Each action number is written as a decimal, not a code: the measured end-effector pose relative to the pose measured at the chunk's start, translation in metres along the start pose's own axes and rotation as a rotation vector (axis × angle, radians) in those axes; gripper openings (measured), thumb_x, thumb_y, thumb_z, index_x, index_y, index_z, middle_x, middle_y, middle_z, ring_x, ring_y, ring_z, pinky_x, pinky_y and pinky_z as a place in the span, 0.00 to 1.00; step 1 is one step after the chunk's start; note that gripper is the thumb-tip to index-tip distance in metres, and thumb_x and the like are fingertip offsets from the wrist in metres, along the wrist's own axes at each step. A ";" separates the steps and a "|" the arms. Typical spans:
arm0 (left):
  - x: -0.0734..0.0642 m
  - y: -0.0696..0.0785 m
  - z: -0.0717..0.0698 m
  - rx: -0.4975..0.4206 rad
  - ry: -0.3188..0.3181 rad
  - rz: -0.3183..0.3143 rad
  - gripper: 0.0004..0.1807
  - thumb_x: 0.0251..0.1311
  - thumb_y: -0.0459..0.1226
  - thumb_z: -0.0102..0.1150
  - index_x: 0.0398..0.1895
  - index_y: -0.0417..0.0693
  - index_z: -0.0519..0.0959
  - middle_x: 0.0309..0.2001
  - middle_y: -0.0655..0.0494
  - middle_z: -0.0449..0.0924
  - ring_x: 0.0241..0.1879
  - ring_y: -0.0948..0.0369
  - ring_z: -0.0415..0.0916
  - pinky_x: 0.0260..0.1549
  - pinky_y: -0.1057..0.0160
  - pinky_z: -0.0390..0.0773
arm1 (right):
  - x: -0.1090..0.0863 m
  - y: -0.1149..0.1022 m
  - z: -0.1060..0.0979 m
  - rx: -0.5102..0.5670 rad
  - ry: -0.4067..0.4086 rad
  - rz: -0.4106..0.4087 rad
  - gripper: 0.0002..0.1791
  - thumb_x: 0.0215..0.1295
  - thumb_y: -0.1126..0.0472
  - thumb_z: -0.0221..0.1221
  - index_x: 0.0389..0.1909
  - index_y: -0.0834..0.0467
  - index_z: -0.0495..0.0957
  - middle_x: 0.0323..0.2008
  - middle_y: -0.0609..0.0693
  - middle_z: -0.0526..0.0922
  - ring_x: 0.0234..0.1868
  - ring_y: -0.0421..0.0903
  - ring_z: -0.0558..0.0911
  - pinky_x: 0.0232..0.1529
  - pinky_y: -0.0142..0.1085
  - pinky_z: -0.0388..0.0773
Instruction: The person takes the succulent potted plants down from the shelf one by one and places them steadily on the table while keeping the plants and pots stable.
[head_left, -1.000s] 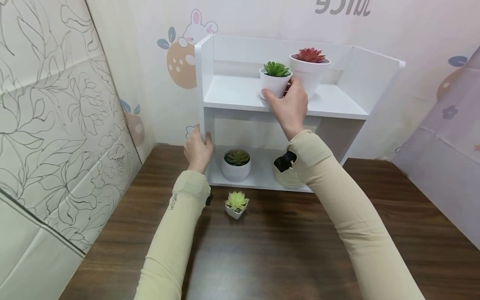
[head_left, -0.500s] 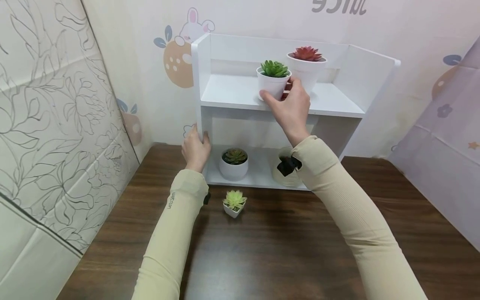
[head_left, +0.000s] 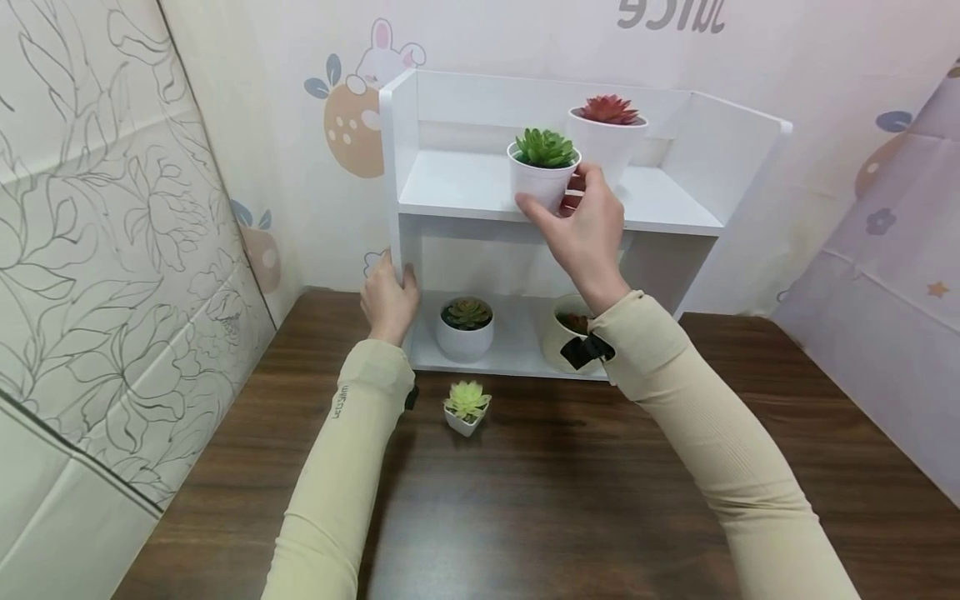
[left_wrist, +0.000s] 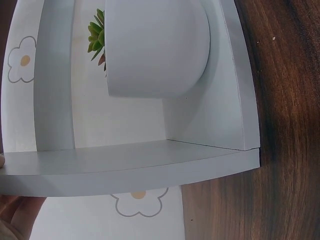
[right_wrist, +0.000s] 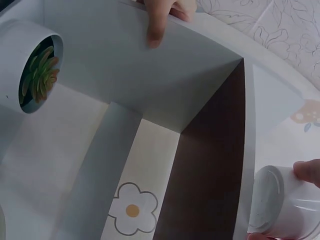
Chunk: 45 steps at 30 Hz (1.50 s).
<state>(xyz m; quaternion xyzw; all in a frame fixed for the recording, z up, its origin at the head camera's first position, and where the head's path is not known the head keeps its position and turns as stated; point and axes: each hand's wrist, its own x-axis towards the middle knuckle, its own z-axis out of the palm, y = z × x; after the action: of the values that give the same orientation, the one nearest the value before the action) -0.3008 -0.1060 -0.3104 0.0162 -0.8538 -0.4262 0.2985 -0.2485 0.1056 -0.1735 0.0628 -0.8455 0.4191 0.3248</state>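
My right hand [head_left: 588, 229] holds a small white pot with a green succulent [head_left: 544, 171] at the upper shelf's front edge, thumb on its near-left side and fingers on the right. The right wrist view shows the base of this white pot [right_wrist: 285, 202] beside the shelf board. Just behind it stands a larger white pot with a red succulent [head_left: 606, 137]. My left hand [head_left: 388, 302] grips the left side panel of the white shelf unit [head_left: 392, 179], thumb inside. In the left wrist view only part of the left hand [left_wrist: 20, 215] appears behind the panel [left_wrist: 115, 182].
On the lower shelf sit a round white pot with a dark succulent [head_left: 465, 332] and a cream pot [head_left: 558, 337], partly hidden by my right wrist. A small pale-green succulent pot [head_left: 465, 408] stands on the brown wooden table [head_left: 480, 508] before the unit. Walls enclose the back and sides.
My right hand has drawn the green succulent pot slightly toward the shelf's front edge. More of the cream pot below now shows. My left hand keeps its grip on the panel.
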 end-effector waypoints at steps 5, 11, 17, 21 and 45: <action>0.000 0.000 0.000 0.005 -0.008 -0.011 0.18 0.69 0.40 0.49 0.58 0.44 0.73 0.54 0.43 0.79 0.52 0.44 0.78 0.46 0.44 0.78 | -0.007 0.002 -0.004 0.012 0.007 -0.021 0.35 0.52 0.49 0.70 0.56 0.63 0.69 0.50 0.57 0.80 0.48 0.46 0.80 0.50 0.34 0.78; -0.001 -0.002 0.000 0.008 -0.015 -0.034 0.18 0.69 0.41 0.49 0.58 0.45 0.73 0.54 0.44 0.79 0.52 0.44 0.78 0.46 0.43 0.77 | -0.017 0.003 -0.008 0.044 0.000 -0.036 0.35 0.51 0.50 0.71 0.56 0.63 0.70 0.50 0.57 0.80 0.47 0.47 0.81 0.50 0.34 0.79; 0.000 -0.002 0.000 0.005 -0.018 -0.043 0.19 0.69 0.40 0.49 0.59 0.44 0.72 0.55 0.43 0.79 0.53 0.43 0.78 0.48 0.43 0.77 | -0.028 0.005 -0.012 0.055 -0.014 -0.059 0.36 0.51 0.50 0.71 0.58 0.63 0.70 0.50 0.58 0.80 0.48 0.50 0.83 0.51 0.37 0.79; -0.001 -0.002 0.000 0.007 -0.018 -0.046 0.19 0.68 0.40 0.50 0.60 0.44 0.72 0.55 0.42 0.78 0.53 0.43 0.78 0.48 0.43 0.77 | -0.034 0.008 -0.014 0.041 -0.024 -0.063 0.36 0.51 0.51 0.70 0.57 0.63 0.70 0.50 0.59 0.80 0.48 0.51 0.83 0.51 0.38 0.80; 0.000 0.002 -0.001 0.001 -0.020 -0.035 0.20 0.68 0.40 0.49 0.61 0.43 0.71 0.55 0.41 0.78 0.53 0.43 0.78 0.47 0.43 0.77 | -0.070 0.030 -0.018 0.049 -0.090 -0.058 0.37 0.50 0.53 0.72 0.58 0.64 0.69 0.48 0.58 0.79 0.47 0.51 0.83 0.48 0.40 0.81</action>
<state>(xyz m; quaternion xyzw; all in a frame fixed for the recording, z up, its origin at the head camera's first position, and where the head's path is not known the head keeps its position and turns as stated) -0.2998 -0.1055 -0.3091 0.0271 -0.8565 -0.4312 0.2825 -0.1961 0.1272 -0.2281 0.1141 -0.8466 0.4268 0.2969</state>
